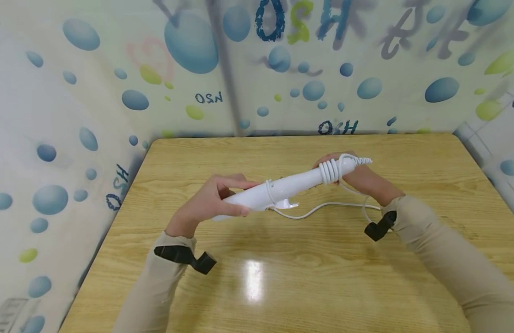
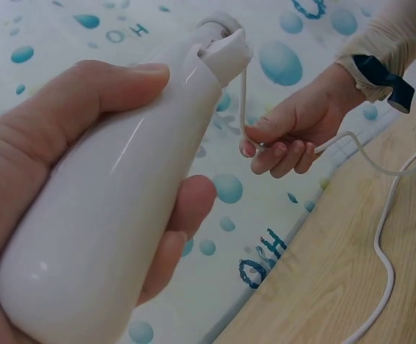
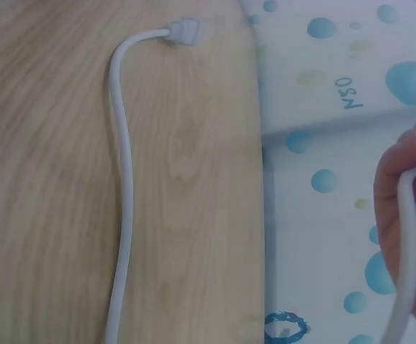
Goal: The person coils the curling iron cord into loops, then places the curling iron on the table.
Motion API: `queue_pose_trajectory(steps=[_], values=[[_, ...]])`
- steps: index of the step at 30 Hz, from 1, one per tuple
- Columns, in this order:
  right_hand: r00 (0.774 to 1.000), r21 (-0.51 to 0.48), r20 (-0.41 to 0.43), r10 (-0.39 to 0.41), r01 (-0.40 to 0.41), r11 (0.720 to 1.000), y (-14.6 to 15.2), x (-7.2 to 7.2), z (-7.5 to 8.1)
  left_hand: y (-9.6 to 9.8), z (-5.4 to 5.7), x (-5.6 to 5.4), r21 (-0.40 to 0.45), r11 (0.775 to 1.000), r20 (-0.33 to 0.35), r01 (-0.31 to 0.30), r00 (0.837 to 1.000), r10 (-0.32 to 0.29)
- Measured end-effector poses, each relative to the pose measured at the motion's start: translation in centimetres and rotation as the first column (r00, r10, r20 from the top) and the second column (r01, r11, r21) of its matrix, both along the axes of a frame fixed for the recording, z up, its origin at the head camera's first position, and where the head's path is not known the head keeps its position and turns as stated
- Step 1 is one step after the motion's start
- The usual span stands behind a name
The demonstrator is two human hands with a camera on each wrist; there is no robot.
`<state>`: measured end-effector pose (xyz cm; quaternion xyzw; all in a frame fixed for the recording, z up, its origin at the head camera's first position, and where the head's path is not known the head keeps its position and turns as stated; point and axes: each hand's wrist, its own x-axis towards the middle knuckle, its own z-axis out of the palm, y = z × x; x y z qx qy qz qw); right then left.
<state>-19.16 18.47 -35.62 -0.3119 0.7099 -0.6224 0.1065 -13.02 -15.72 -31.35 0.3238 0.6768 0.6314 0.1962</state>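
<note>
Winding seemed in hand: the handheld appliance [image 1: 289,185] was gripped, fingers curled, by the left hand [image 1: 204,200], its cord [image 3: 126,193] pinched by the right hand [image 2: 301,127]; another turn seemed needed.

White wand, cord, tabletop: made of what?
White wand: likely hard plastic, glossy; sharp highlights on its smooth body.
Cord: probably rubber or soft vinyl, satin; bends in smooth curves.
Tabletop: wood or wood-look laminate, glossy; grain pattern, bright reflection.
</note>
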Motion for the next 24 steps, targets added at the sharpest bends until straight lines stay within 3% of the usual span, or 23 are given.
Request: queue_pose_trajectory(steps=[4,6,9,14,19,24], values=[[0.991,-0.018,0.037,0.128,-0.127,0.992,0.1,-0.7,0.2,-0.2,0.0,0.1,-0.047,0.998,-0.014,0.047,0.999,-0.047],[0.988,0.045,0.066,0.142,-0.145,0.988,0.1,-0.9,0.5,-0.4,-0.1,0.1,-0.068,0.995,-0.016,0.079,0.997,-0.08],[0.986,0.155,0.022,0.163,-0.164,0.974,0.0,-1.2,1.0,-0.6,-0.4,0.0,-0.09,0.987,-0.03,0.132,0.99,-0.135],[0.969,0.158,-0.046,0.241,-0.231,0.96,-0.2,-1.4,1.7,-1.0,-0.8,-0.1,-0.137,0.972,-0.013,0.189,0.981,-0.193],[0.967,0.205,-0.087,0.241,-0.22,0.954,-0.4,-1.1,2.8,-1.1,-1.3,-0.1,-0.211,0.958,-0.01,0.197,0.979,-0.203],[0.972,0.305,-0.121,0.204,-0.159,0.939,-0.4,-0.9,3.6,-1.1,-2.0,-0.3,-0.289,0.947,-0.028,0.143,0.987,-0.158]])
